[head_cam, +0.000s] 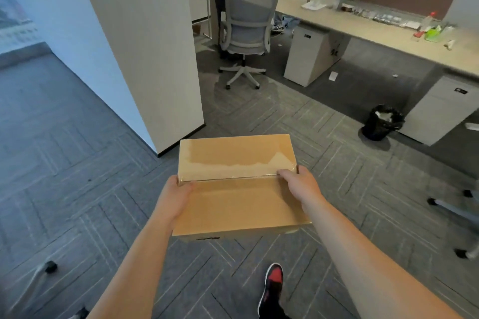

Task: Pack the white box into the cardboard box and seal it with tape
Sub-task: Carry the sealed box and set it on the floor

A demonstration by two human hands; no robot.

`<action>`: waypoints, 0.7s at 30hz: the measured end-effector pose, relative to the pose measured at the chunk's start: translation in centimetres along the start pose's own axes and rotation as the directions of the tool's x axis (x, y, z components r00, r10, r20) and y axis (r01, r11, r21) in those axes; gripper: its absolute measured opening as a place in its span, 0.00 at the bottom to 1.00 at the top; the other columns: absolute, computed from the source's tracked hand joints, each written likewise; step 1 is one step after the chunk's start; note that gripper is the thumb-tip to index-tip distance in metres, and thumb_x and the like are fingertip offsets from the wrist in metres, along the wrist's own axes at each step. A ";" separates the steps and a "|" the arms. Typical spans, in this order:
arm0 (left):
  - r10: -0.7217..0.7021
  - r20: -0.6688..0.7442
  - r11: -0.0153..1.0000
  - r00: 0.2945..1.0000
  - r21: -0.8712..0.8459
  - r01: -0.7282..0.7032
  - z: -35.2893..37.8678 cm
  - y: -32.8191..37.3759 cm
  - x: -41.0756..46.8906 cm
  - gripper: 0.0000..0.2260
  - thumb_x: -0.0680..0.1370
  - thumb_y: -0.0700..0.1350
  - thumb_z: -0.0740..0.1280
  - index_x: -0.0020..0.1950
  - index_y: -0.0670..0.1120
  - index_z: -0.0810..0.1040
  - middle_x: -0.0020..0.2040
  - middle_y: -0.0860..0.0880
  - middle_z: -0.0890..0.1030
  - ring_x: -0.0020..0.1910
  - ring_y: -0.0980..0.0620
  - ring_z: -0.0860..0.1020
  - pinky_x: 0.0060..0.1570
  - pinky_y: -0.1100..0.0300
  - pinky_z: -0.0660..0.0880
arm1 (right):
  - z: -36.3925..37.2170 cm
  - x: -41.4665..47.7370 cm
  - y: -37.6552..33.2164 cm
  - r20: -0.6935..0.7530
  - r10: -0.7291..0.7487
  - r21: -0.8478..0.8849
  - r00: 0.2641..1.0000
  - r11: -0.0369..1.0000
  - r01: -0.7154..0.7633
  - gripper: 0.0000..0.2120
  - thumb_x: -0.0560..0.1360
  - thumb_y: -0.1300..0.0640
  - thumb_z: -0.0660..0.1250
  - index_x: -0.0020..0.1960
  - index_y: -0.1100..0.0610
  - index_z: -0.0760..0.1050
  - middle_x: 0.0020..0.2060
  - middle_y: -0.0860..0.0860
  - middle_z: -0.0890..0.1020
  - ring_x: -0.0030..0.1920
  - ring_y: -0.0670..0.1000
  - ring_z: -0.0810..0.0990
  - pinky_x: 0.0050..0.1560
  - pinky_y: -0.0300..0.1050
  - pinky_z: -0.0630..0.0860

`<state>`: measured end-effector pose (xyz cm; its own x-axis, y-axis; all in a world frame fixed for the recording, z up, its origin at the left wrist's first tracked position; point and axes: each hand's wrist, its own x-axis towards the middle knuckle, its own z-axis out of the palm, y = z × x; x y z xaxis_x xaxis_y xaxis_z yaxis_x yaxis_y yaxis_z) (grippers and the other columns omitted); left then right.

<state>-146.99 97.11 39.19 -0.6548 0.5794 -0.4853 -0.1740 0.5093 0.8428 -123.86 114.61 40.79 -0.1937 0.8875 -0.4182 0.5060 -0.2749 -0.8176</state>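
**Office corner, grey carpet everywhere**

Grey carpet [77, 189] is covering the floor, a white pillar [145, 46] is standing mid-room, a mesh chair [246, 26] is sitting by the long desk [363, 28], and a black bin [382, 122] is sitting beside a cabinet [440, 111].

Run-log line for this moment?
cardboard box: closed, taped, held up | left hand: grips left edge | right hand: grips right edge

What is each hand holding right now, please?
Left hand: holding the box at its left edge.
Right hand: holding the box at its right edge, fingers on top.
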 end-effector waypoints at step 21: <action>-0.119 -0.321 0.989 0.940 -0.122 0.083 5.2 17.2 34.9 0.12 0.79 0.48 0.67 0.61 0.48 0.73 0.52 0.50 0.80 0.49 0.50 0.78 0.50 0.52 0.75 | 11.4 41.5 -23.1 0.280 -0.031 -0.188 0.959 0.978 0.086 0.22 0.76 0.44 0.68 0.64 0.53 0.67 0.54 0.52 0.76 0.54 0.58 0.77 0.54 0.53 0.75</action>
<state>-169.01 129.38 35.56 -0.8308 0.2797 -0.4812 -0.3163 0.4742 0.8217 -153.12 153.61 37.78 -0.4369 0.7563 -0.4869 0.6362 -0.1229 -0.7617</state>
